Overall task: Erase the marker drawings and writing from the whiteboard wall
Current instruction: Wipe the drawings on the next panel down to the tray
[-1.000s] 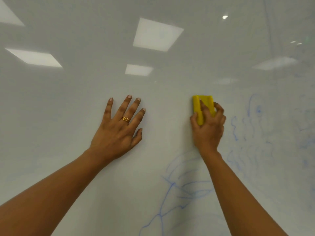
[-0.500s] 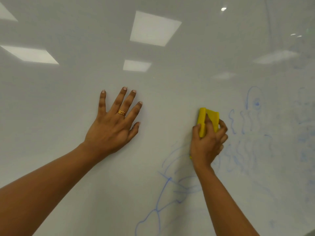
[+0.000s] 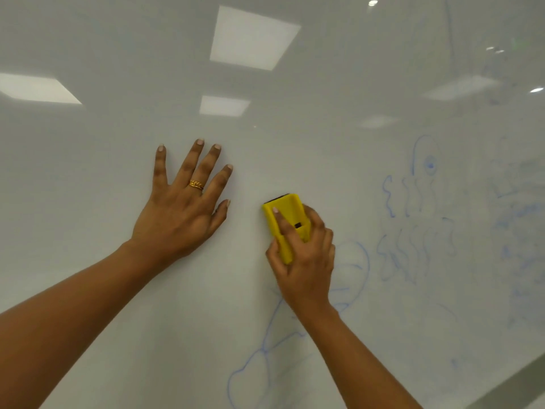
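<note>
Whiteboard wall (image 3: 295,137) is filling the frame; the right hand (image 3: 306,261) is gripping the yellow eraser (image 3: 287,212) at centre with curled fingers (image 3: 282,228), the left hand (image 3: 180,219) lying spread. Flat, overlapping strokes toward the blue drawings (image 3: 418,228) at right would be suiting best.

The glossy white whiteboard wall (image 3: 295,143) is carrying faint blue marker drawings (image 3: 413,243) of wavy, looping outlines across its right and lower-middle parts. A yellow plastic block eraser (image 3: 287,214), dark pad facing the board, is pressing tilted against the wall just left of those lines, with the right hand (image 3: 306,261) gripping it.

no readable text, only blue scribbles (image 3: 413,243)
</note>
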`<state>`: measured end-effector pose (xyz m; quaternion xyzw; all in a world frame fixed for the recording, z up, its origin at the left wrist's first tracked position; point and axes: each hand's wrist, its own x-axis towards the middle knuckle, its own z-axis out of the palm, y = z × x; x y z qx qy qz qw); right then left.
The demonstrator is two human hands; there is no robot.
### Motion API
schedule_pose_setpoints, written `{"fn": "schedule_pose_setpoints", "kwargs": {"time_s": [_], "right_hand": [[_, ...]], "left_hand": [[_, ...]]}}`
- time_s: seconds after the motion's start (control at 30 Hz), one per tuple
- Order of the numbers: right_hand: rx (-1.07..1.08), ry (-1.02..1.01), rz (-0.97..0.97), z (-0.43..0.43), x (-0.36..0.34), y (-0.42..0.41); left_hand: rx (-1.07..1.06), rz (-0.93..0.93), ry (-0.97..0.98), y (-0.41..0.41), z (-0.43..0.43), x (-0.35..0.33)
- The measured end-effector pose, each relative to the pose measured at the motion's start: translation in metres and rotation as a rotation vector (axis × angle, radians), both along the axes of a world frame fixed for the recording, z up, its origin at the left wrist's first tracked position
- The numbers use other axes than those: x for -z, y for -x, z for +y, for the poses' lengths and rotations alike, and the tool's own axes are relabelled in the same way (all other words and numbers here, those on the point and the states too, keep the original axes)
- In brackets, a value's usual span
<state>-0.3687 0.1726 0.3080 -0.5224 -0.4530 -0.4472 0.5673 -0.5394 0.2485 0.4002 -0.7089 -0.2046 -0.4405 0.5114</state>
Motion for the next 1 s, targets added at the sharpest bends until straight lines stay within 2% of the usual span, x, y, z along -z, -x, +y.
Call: {"fn": "schedule_pose_setpoints", "kwargs": {"time_s": [0.3, 0.53, 0.73, 1.0], "right_hand": [[-0.014, -0.132, 0.545, -0.015, 0.008, -0.069], [-0.077, -0.182, 0.747, -0.009, 0.012, -0.053], [-0.071, -0.169, 0.579, 0.004, 0.011, 0.007], [-0.043, -0.002, 0.132, 0.014, 0.032, 0.072]], "left_hand": [[0.01, -0.012, -0.008, -0.001, -0.001, 0.001], [0.014, -0.019, -0.014, -0.002, -0.001, 0.001], [0.016, -0.024, -0.016, -0.003, -0.002, 0.001], [0.026, -0.026, -0.015, -0.002, -0.001, 0.003]]}}
